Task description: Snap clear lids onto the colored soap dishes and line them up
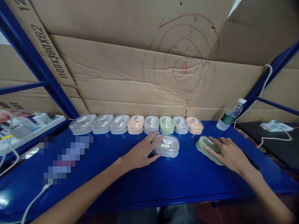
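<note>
Two boxes lay under the hands on the blue worktop (pixel 182 183), in front of a row of eight similar ones (pixel 135 127) near the cardboard (pixel 112 74). The left hand (pixel 140 152) grasped the grey box (pixel 171 150) lightly by its left end, thumb at the near edge and fingers over the lid's far side. The right hand (pixel 233 155) had its fingers curled over the green box (pixel 202 143), to the right of the grey one and well apart from it; that hand hid much of the top, so how firm its grip was could not be told.

Both boxes looked light and fairly stiff, probably thin plastic. The grey box's clear, glossy cover was likely smooth enough to slip under a fingertip, and a hard squeeze on it might have made it flex or crack. Its rounded side walls looked the safest hold, with thumb and fingers facing each other low down, near the base. The pale bar (pixel 165 145) on top seemed a poor place to lift from, since it might have been a moving part. The green box's edge looked wavy, perhaps only from blur, so an even, gentle hold on opposite sides would have suited it.
</note>
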`<state>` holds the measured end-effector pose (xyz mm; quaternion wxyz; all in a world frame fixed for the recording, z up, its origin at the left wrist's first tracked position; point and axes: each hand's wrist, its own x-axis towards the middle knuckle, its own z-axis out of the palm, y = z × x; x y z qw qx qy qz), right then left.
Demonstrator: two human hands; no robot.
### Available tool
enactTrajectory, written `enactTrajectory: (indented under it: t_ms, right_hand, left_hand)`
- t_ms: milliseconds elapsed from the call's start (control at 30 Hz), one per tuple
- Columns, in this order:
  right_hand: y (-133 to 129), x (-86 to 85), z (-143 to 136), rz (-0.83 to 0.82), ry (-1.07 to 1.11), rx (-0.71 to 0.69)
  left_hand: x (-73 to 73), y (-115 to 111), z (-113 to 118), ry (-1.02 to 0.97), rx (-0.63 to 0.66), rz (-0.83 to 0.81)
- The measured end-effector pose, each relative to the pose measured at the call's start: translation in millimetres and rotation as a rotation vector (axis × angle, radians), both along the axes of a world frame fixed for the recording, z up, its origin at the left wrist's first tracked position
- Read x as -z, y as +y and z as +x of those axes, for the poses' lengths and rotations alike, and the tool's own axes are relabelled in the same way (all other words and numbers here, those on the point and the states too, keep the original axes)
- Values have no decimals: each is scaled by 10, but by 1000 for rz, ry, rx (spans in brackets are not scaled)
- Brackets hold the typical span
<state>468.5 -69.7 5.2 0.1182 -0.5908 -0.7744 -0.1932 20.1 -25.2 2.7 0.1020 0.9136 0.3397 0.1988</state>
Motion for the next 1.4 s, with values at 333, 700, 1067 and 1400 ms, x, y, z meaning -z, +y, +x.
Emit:
enactTrajectory:
  t_ms: [333,700,1067,1400]
  right_hand:
    - [-93,230,-270,31,61,108]
    - [-43,265,-244,1,182,26]
    - [13,180,-261,-90,462,55]
    - [-144,283,-190,-52,347,242]
  left_hand:
    - [18,60,541,-45,148,-61]
    - [77,60,604,-77,149,-100]
    - [145,225,1018,-205,313,-255]
    - [88,446,1375,-97,433,-304]
